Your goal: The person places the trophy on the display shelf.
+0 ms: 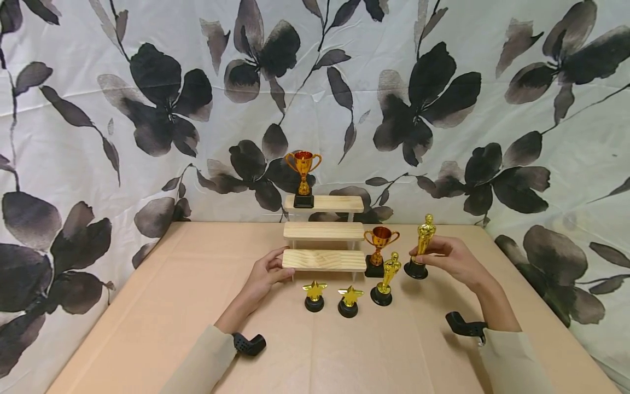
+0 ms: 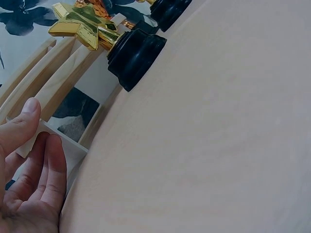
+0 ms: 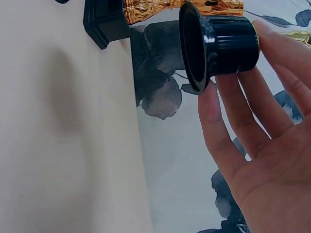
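Observation:
My right hand (image 1: 454, 259) holds a gold figurine trophy (image 1: 426, 234) upright by its lower part. In the right wrist view, the hollow underside of its black base (image 3: 233, 46) shows, raised off the table. At the left end of a three-step wooden display stand (image 1: 323, 260), my left hand (image 1: 261, 279) pinches the lowest step between thumb and fingers, as the left wrist view also shows. An orange-gold cup trophy (image 1: 304, 180) stands on the top step's left end. A second cup trophy (image 1: 377, 253) is just right of the stand, behind another gold figurine trophy (image 1: 387, 279).
Two small star trophies (image 1: 314, 296) with black bases stand on the table (image 1: 384, 350) in front of the stand. Behind the table hangs a white cloth (image 1: 344, 137) with dark flowers. Each wrist wears a black device (image 1: 250, 345).

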`<state>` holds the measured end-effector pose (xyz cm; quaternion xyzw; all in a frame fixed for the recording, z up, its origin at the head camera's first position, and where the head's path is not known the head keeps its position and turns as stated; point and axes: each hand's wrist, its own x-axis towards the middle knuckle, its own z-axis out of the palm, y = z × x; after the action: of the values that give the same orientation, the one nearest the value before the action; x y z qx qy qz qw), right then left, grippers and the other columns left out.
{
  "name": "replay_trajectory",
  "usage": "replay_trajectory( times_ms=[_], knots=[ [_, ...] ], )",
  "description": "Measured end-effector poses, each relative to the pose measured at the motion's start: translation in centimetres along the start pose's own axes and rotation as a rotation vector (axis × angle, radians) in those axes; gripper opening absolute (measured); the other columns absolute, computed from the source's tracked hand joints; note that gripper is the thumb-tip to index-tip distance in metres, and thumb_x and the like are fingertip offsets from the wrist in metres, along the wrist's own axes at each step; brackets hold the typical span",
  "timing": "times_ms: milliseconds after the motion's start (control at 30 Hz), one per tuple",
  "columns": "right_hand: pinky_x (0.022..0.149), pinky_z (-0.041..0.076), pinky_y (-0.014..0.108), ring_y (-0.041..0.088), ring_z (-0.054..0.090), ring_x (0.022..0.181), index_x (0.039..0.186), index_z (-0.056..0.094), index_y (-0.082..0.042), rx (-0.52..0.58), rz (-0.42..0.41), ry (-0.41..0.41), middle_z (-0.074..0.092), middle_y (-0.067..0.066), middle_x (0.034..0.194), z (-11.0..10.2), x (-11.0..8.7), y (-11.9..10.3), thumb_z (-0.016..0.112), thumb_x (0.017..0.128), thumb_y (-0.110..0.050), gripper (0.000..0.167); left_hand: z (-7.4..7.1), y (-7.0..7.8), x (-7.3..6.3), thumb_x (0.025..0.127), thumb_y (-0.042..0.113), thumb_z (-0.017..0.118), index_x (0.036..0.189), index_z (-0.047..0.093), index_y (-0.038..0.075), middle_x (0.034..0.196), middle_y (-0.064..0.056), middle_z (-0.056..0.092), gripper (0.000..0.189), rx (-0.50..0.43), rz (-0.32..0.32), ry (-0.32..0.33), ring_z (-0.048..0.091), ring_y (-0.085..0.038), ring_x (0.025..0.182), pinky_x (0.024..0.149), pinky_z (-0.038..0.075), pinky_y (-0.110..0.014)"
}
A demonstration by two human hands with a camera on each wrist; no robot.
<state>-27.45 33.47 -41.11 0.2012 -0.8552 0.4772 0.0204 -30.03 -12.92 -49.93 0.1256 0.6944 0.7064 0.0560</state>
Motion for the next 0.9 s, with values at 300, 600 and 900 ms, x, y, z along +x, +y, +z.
replay_trajectory(
  times_ms=[300, 600, 900],
  knots=[
    [0.084, 0.058, 0.022, 0.006, 0.073, 0.099, 0.114, 0.072, -0.001, -0.011, 0.005, 0.013, 0.078, 0.01, 0.109, -0.4, 0.4, -0.5, 0.073, 0.097, -0.015, 0.022, 0.1, -0.1, 0.4, 0.091, 0.001, 0.076, 0.155, 0.042, 0.002, 0.098, -0.001, 0.069, 0.073, -0.003, -0.001, 0.007, 0.069, -0.01, 0.084, 0.075, 0.062, -0.025],
    [0.083, 0.058, 0.019, 0.004, 0.073, 0.099, 0.114, 0.071, 0.003, 0.01, -0.021, 0.029, 0.079, -0.001, 0.107, -0.6, 0.6, -1.1, 0.073, 0.097, -0.012, 0.023, 0.1, -0.2, 0.4, 0.092, 0.001, 0.076, 0.156, 0.041, 0.002, 0.099, -0.001, 0.068, 0.074, -0.007, -0.009, 0.008, 0.069, -0.01, 0.084, 0.075, 0.061, -0.025],
    [0.083, 0.059, 0.019, 0.005, 0.074, 0.098, 0.112, 0.072, 0.003, 0.012, -0.068, 0.069, 0.079, -0.003, 0.106, -0.7, 0.3, -2.1, 0.074, 0.095, -0.009, 0.021, 0.1, -0.2, 0.4, 0.091, 0.002, 0.077, 0.156, 0.04, 0.003, 0.099, -0.001, 0.068, 0.075, -0.005, -0.012, 0.004, 0.068, -0.01, 0.085, 0.076, 0.062, -0.026]
  ],
)
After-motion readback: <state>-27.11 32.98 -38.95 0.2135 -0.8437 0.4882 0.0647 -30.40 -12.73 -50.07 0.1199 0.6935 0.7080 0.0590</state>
